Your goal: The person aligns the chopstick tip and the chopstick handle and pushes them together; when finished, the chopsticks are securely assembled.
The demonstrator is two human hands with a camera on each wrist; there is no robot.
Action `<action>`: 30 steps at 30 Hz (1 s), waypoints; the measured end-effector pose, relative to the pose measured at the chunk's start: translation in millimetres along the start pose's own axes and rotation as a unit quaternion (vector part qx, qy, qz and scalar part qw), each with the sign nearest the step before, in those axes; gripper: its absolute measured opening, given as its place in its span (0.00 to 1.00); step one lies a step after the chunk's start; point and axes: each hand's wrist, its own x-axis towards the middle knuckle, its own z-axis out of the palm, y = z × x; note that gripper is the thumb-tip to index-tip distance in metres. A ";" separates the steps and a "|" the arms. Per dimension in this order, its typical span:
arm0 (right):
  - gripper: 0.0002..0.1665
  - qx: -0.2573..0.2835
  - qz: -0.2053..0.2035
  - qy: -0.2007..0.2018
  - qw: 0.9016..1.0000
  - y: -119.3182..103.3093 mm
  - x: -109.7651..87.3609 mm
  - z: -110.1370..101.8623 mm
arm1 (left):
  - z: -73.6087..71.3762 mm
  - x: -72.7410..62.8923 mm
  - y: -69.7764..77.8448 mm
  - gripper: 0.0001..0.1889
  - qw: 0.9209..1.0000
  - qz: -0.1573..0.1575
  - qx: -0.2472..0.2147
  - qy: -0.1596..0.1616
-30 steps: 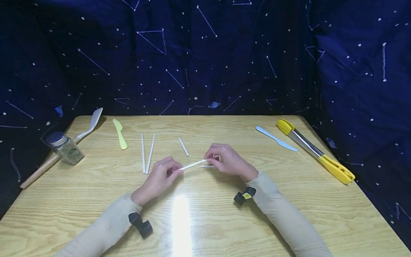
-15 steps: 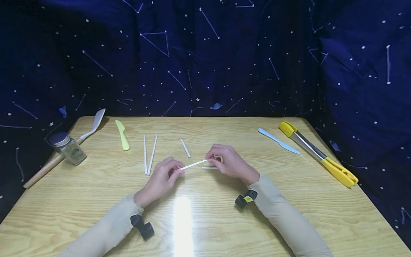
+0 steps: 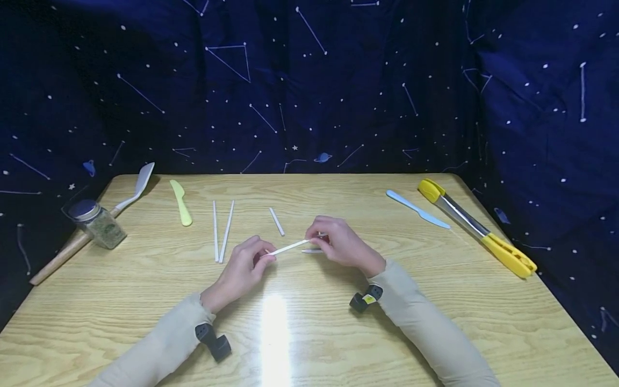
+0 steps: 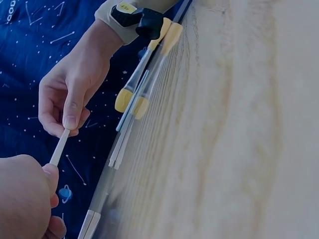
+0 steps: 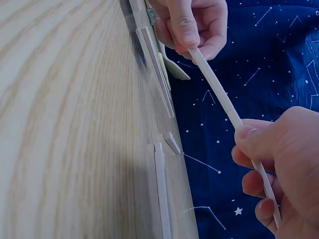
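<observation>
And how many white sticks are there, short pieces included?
5: the held stick, between left hand and right hand; two long sticks in a narrow V to the left; a short stick beyond the hands; a partly covered stick by the right hand. Others could be hidden.

yellow tongs (image 3: 474,227), blue knife (image 3: 418,210), green knife (image 3: 181,205), jar (image 3: 107,229), spatula (image 3: 66,253)

Compared with the earlier head pictures, the right hand (image 3: 340,243) has shifted very slightly towards the left hand (image 3: 245,262), bringing its wrist camera (image 3: 368,299) with it and shortening the exposed span of stick (image 3: 290,246) marginally. Since half a second ago, the table (image 3: 319,344) has moved slightly leftward in view.
</observation>
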 end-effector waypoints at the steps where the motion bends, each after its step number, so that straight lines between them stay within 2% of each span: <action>1: 0.05 -0.001 0.001 -0.001 1.000 -0.3 0.6 0.2 | -0.2 0.1 -0.1 0.06 1.000 0.001 -0.002 0.000; 7: 0.04 -0.001 0.013 -0.016 1.000 -3.6 3.4 -3.0 | -0.7 0.7 -0.6 0.05 1.000 0.015 -0.005 0.016; 10: 0.04 -0.008 0.017 -0.020 1.000 -3.3 3.2 -5.6 | 0.4 1.1 -0.6 0.05 1.000 0.025 -0.010 0.013; 15: 0.06 -0.028 0.011 -0.039 0.999 -2.6 1.3 -7.8 | 1.5 0.9 1.4 0.05 0.998 0.015 -0.039 -0.040; 20: 0.05 -0.032 -0.014 -0.054 0.998 -4.1 0.7 -5.9 | 1.7 -0.1 3.5 0.07 0.991 -0.022 -0.082 -0.101; 30: 0.04 -0.038 -0.046 -0.062 0.996 -8.9 1.4 -1.7 | 2.3 -2.2 6.1 0.08 0.977 -0.057 -0.133 -0.158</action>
